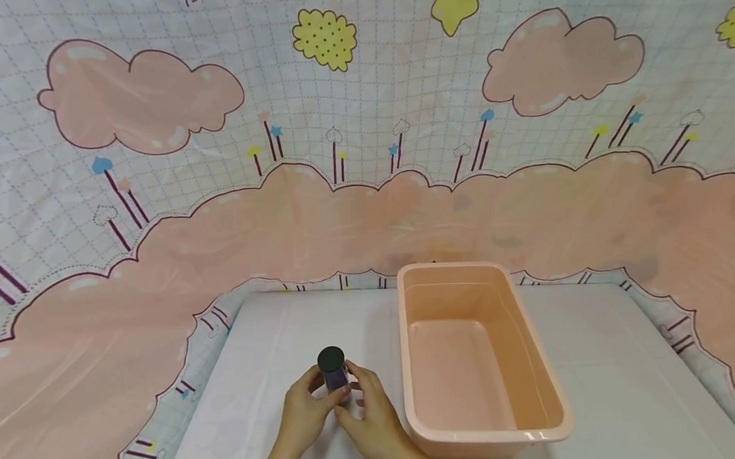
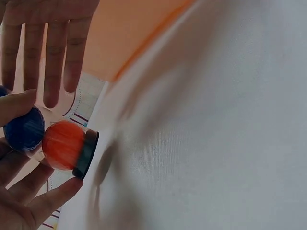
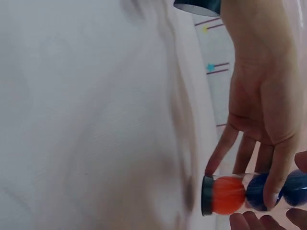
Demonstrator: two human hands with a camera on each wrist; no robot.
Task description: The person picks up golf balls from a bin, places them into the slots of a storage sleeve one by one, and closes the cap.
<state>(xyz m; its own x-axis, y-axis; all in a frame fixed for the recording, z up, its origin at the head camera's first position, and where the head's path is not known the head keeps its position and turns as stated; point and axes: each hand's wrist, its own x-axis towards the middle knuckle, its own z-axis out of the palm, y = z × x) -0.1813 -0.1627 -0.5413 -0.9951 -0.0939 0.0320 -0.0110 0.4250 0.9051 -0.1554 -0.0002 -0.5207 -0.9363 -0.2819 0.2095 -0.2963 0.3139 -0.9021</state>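
A clear tube (image 1: 336, 379) with dark end caps stands roughly upright between my hands in the head view. An orange ball (image 2: 62, 144) sits at its lower end, with blue balls (image 3: 259, 191) stacked above. My left hand (image 1: 303, 412) grips the tube, thumb on the near side and fingers behind it. On the other side, my right hand (image 1: 377, 419) is held close to the tube; in the left wrist view its fingers (image 2: 55, 62) are straight. Whether the right fingertips touch the tube, I cannot tell. The tube's lower cap (image 2: 86, 154) appears slightly above the table.
Just right of my hands, a peach plastic basin (image 1: 539, 359) stands on the white-covered table (image 1: 273, 331), with nothing visible inside. A patterned cloth (image 1: 367, 222) with clouds hangs behind the table and along both sides.
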